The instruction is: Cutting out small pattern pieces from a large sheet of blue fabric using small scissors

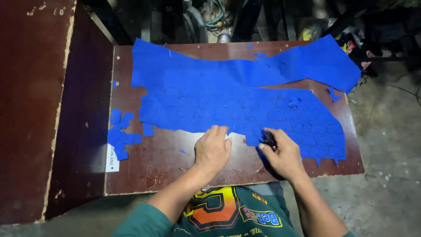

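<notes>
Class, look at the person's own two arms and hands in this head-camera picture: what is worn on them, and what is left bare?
Both forearms are bare, and so are the left hand and the right hand: no gloves, rings, watch or bands show. Short dark green sleeves cover only the upper arms. They belong to a green T-shirt with an orange, yellow and blue printed design on the chest.

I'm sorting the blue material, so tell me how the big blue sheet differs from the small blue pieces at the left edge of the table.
The big blue sheet spans nearly the whole table; the small blue pieces form a little cluster. The sheet is one piece scored with cut outlines; the pieces lie separate and overlapping. The left hand presses the sheet; nothing touches the pieces. Both share the same bright blue.
</notes>
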